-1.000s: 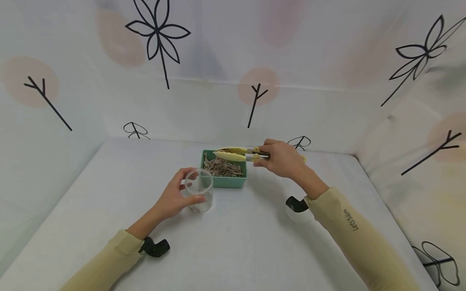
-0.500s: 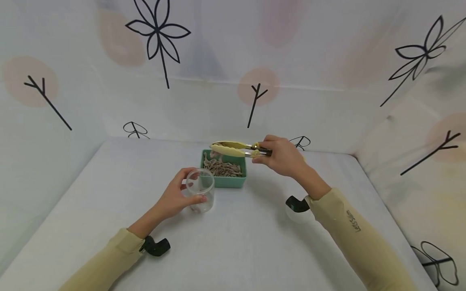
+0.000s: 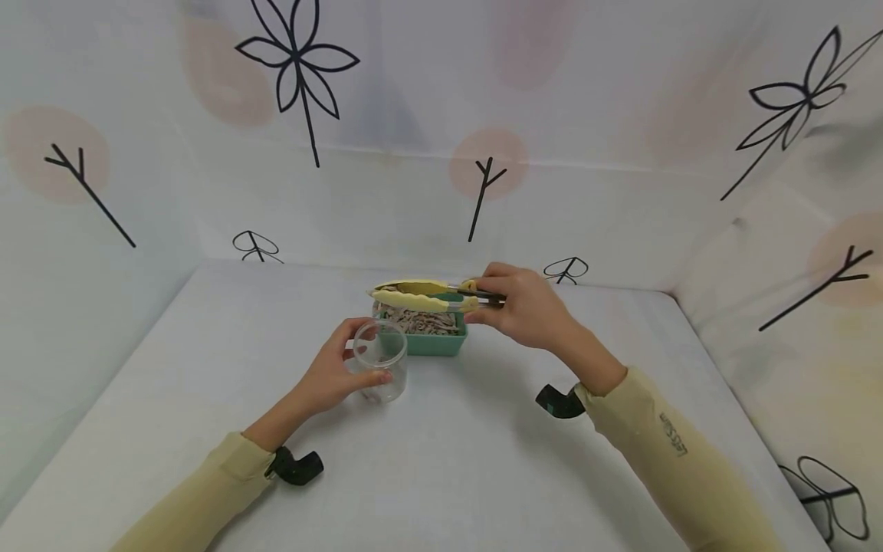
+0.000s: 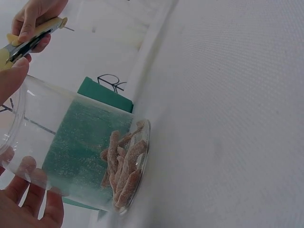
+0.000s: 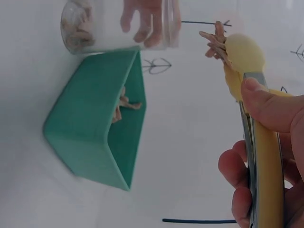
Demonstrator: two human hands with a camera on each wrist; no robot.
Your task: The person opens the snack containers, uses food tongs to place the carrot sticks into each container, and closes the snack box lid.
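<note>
While a clear cylindrical jar (image 3: 388,359) is gripped by the left hand (image 3: 333,376), seemingly on the white desk (image 3: 455,468), yellow-tipped tongs (image 3: 412,302) holding brown strips (image 5: 218,46) are gripped by the right hand (image 3: 530,308) above a green rectangular box (image 3: 434,345).

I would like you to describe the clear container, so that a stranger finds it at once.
On the white table sits a green box. By its near left corner, the left hand grips the clear container. Unlike the opaque, rectangular box, it is round and see-through, with brownish strips at its bottom.
</note>
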